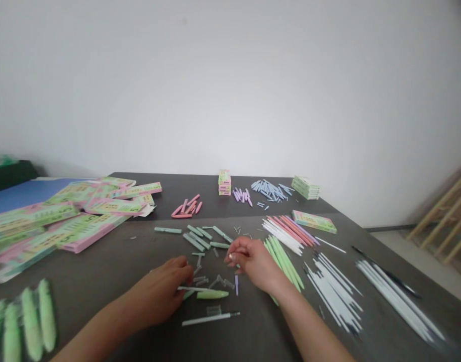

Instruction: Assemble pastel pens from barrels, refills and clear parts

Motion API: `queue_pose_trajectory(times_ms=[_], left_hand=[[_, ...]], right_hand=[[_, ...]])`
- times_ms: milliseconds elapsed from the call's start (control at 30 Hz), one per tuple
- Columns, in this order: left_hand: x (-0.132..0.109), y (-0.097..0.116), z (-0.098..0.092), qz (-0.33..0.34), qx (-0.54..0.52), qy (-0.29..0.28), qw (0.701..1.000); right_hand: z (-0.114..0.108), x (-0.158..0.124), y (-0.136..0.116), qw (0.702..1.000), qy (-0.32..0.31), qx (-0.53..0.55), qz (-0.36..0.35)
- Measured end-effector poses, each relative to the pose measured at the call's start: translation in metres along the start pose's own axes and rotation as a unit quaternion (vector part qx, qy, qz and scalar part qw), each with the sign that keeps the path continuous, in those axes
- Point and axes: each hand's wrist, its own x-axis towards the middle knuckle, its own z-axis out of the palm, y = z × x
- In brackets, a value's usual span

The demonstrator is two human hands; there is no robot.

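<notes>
My left hand (168,284) is closed low over the table, with a thin white stick (194,288) coming out from its fingers. Just beside it lies a light green tapered pen barrel (212,295). Below sits a white pen refill (211,319) with a dark tip, near a small clear plastic piece (214,310). My right hand (255,261) has its fingertips pinched together; what is between them cannot be made out. Near those fingers are several grey-green pen parts (200,239), clear plastic bits (218,279) and a small purple piece (237,284).
Flat printed boxes (75,211) pile up at left, with green pens (32,322) in front. Coral pieces (188,206), purple pieces (243,196), blue pieces (270,189) and stacked boxes (305,187) stand farther back. Green barrels (285,264) and white refills (336,291) lie at right.
</notes>
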Motion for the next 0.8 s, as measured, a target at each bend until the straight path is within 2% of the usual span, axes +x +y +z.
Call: queue_pose_trajectory(times_ms=[100,233,333,433,633,800], left_hand=[[0.001,0.000,-0.002,-0.005,0.005,-0.005,1.000],[0.003,-0.004,-0.001,-0.009,0.004,0.021,1.000],[0.007,-0.012,-0.002,-0.014,-0.002,0.038,0.999],[0.011,-0.026,-0.008,-0.043,-0.003,0.068,0.997],[0.011,-0.057,-0.027,-0.173,0.024,0.115,0.978],[0.008,-0.061,-0.032,-0.177,0.030,0.093,0.979]], right_hand=[[0.002,-0.001,-0.002,0.999,-0.020,0.029,0.008],[0.003,-0.003,-0.005,0.989,-0.072,0.119,0.056],[0.003,-0.006,-0.008,0.977,-0.107,0.165,0.083],[0.002,-0.007,-0.009,0.972,-0.117,0.183,0.083],[-0.011,0.000,-0.007,0.995,0.000,0.101,0.026],[-0.027,0.003,-0.007,0.999,0.040,0.010,0.019]])
